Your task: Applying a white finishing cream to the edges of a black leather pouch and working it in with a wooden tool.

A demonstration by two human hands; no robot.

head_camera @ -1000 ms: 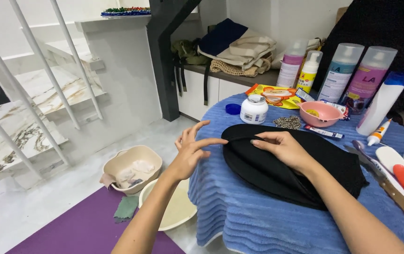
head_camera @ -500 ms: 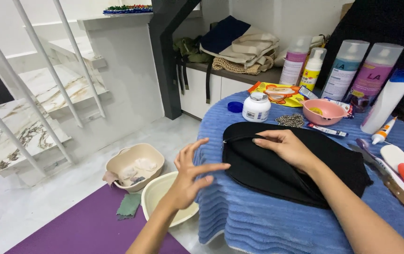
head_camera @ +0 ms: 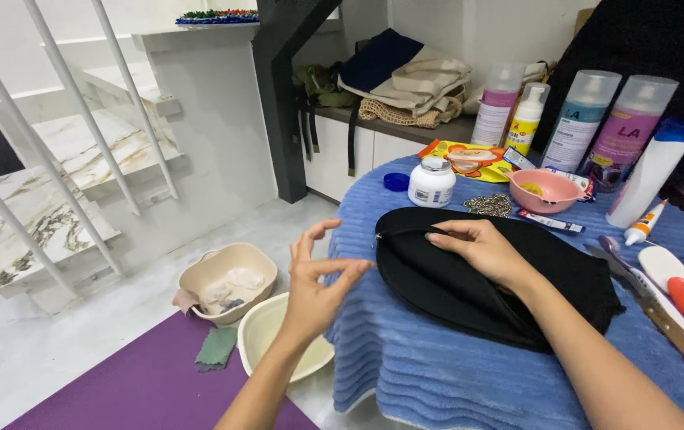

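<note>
A black fabric pouch (head_camera: 453,287) with a zip along its near edge lies on a blue ribbed towel (head_camera: 437,374) that covers a table. My right hand (head_camera: 481,248) rests flat on top of the pouch, fingers pointing left. My left hand (head_camera: 318,283) hovers in the air left of the table, off the pouch, with thumb and forefinger close together and the other fingers spread. Whether something tiny sits between those two fingertips, I cannot tell.
Behind the pouch stand a small white jar (head_camera: 432,181), a pink bowl (head_camera: 554,189), several spray bottles (head_camera: 589,119) and a glue tube (head_camera: 644,223). Tools (head_camera: 676,302) lie at the right. On the floor sit two beige basins (head_camera: 226,279), a green cloth (head_camera: 216,348) and a purple mat (head_camera: 143,382). Stairs rise at left.
My left hand has lifted off the pouch's left edge and drawn back to the left, away from the table. My right hand stays on the pouch.
</note>
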